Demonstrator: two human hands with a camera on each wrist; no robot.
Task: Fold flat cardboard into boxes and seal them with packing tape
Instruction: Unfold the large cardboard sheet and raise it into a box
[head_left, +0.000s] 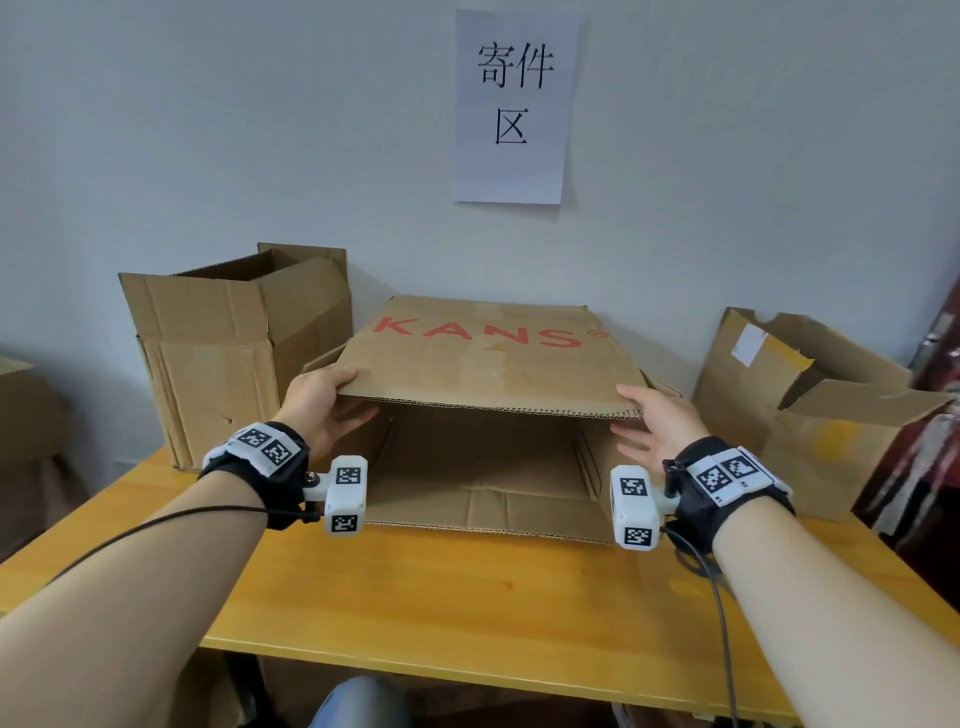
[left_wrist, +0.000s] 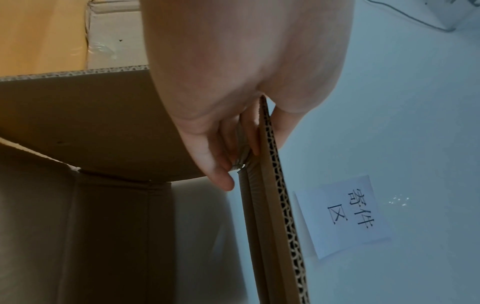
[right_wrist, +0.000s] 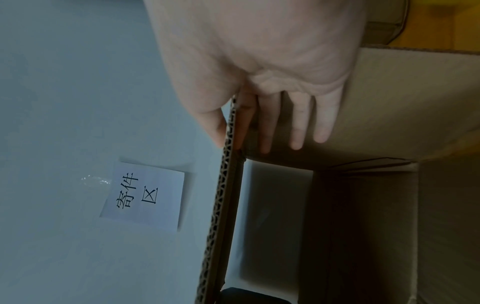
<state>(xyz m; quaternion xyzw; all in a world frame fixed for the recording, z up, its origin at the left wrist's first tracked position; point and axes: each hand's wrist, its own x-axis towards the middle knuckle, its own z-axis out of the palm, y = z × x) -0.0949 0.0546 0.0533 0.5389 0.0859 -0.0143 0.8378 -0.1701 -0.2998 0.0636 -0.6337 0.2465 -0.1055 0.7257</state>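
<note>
Two hands on one carton. From the head view: KANS box (head_left: 488, 415) lying on its side on the yellow bench (head_left: 467, 597), open mouth toward the camera, top panel lifted. Left hand (head_left: 324, 402) pinching that panel's near left corner, thumb on top, fingers beneath; right hand (head_left: 657, 421) at the near right corner, thumb on the upper face, fingers spread underneath. Likely risk: uneven pull from either side, skewing the half-opened carton into a lozenge or creasing the panel off its score lines. No packing tape in sight. Opened carton (head_left: 234, 353) standing left, torn carton (head_left: 815, 410) right, paper sign (head_left: 511, 104) on the wall.

From the left wrist: corrugated edge (left_wrist: 272, 185) wedged between thumb and fingers, grip firm, box interior dark below.

From the right wrist: same edge (right_wrist: 226, 174) held between thumb and forefinger, remaining fingers (right_wrist: 298, 127) straight, flat against the inner wall; a looser hold, so slipping is possible there.
</note>
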